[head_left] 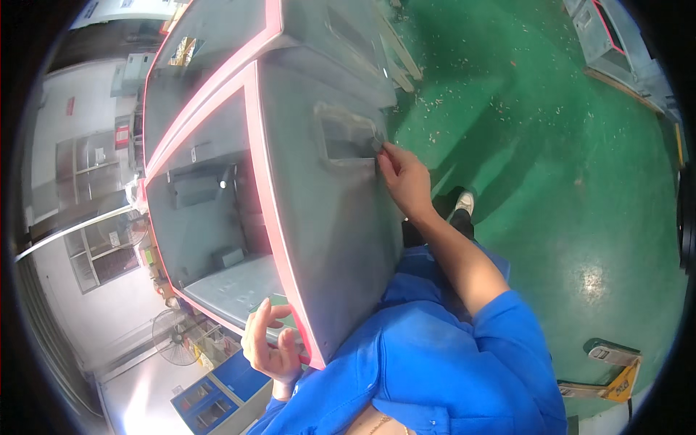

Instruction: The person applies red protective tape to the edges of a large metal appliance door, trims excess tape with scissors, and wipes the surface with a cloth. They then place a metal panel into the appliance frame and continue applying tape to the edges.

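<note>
In front of me stands a large grey sheet-metal cabinet (pixel 319 239) with pink-red strips (pixel 262 167) along its front edges. Its side panel has a rectangular cutout (pixel 348 138) with a pale, smeared border. My right hand (pixel 407 181) reaches to the cutout's right edge, thumb and fingers pinched on a small grey piece (pixel 377 143), mostly hidden by the fingers. By the cabinet's near front corner, my left hand (pixel 272 344) is raised with its fingers loosely bent and apart, beside a loose-looking red strip (pixel 299 330). Nothing shows between those fingers.
A second grey cabinet (pixel 330 29) adjoins the first. Pale shavings lie on the green floor (pixel 522 109). Another cabinet (pixel 616 51) stands far right, a yellow-and-silver frame (pixel 616 373) at lower right. A fan (pixel 174 337) and blue-doored cupboard (pixel 210 399) are at left.
</note>
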Action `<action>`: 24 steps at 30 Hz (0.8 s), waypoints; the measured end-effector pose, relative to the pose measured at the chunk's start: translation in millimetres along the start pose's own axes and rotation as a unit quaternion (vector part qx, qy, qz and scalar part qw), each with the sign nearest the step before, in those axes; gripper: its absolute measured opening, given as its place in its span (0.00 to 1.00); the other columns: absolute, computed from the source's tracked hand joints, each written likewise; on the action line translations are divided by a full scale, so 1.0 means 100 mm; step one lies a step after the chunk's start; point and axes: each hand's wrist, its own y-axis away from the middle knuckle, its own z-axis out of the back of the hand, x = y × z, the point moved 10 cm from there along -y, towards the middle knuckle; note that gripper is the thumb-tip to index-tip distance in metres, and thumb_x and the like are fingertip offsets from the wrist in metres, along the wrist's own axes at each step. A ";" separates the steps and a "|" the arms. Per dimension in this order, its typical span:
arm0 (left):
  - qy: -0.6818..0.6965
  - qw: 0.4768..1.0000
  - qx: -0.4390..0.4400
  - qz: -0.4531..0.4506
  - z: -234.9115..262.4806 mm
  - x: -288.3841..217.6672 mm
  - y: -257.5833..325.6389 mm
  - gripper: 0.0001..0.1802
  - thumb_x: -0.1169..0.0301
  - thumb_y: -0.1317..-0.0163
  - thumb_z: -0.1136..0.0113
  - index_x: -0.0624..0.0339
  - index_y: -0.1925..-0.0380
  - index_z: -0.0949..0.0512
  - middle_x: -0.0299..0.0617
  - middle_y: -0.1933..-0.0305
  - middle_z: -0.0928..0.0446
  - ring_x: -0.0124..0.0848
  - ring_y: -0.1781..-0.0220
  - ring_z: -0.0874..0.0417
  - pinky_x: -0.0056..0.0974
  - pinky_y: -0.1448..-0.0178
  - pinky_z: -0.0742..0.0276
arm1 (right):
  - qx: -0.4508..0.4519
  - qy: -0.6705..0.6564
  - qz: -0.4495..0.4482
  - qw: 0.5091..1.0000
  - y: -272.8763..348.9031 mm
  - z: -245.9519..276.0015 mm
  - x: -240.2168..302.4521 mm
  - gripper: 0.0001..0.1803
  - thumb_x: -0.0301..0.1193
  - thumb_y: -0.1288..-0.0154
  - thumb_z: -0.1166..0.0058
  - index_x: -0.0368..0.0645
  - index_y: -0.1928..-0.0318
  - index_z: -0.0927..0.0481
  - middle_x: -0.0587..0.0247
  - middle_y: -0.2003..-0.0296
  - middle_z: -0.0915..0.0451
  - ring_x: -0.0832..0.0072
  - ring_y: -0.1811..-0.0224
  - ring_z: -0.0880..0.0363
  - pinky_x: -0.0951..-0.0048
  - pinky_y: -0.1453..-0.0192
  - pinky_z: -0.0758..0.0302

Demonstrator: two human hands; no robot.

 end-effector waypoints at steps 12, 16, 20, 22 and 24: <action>0.005 1.000 -0.010 0.009 0.01 0.04 0.03 0.23 0.60 0.43 0.45 0.67 0.53 0.29 0.46 0.76 0.23 0.32 0.76 0.26 0.33 0.73 0.32 | 0.063 0.035 0.023 0.997 0.04 0.07 -0.02 0.14 0.35 0.42 0.47 0.43 0.57 0.22 0.56 0.71 0.22 0.68 0.75 0.24 0.71 0.69 0.29; 0.011 1.000 -0.010 0.011 0.01 0.04 0.02 0.23 0.61 0.43 0.45 0.67 0.53 0.29 0.46 0.76 0.23 0.32 0.76 0.27 0.32 0.73 0.32 | 0.029 0.084 0.037 0.995 0.04 0.06 0.07 0.13 0.34 0.43 0.47 0.44 0.58 0.23 0.56 0.73 0.23 0.63 0.74 0.24 0.67 0.69 0.29; 0.006 1.000 -0.007 0.008 0.02 0.03 0.01 0.22 0.62 0.43 0.45 0.67 0.53 0.29 0.46 0.76 0.23 0.32 0.76 0.27 0.32 0.73 0.32 | -0.004 0.047 0.051 0.998 -0.04 0.09 0.12 0.13 0.34 0.42 0.47 0.44 0.58 0.23 0.56 0.73 0.23 0.62 0.73 0.23 0.66 0.69 0.29; 0.008 1.000 -0.006 0.011 0.01 0.04 0.01 0.22 0.62 0.43 0.45 0.67 0.53 0.29 0.46 0.75 0.23 0.32 0.76 0.26 0.32 0.73 0.32 | 0.016 0.045 0.044 0.998 0.05 0.09 0.08 0.13 0.34 0.42 0.47 0.44 0.57 0.23 0.56 0.73 0.23 0.62 0.73 0.23 0.67 0.69 0.28; 0.002 1.000 -0.007 0.015 0.02 0.04 0.01 0.22 0.62 0.43 0.45 0.67 0.53 0.29 0.46 0.75 0.23 0.32 0.76 0.26 0.32 0.73 0.32 | 0.032 0.038 0.046 0.998 0.07 0.09 0.05 0.14 0.34 0.42 0.47 0.44 0.57 0.23 0.56 0.73 0.23 0.63 0.74 0.23 0.68 0.70 0.29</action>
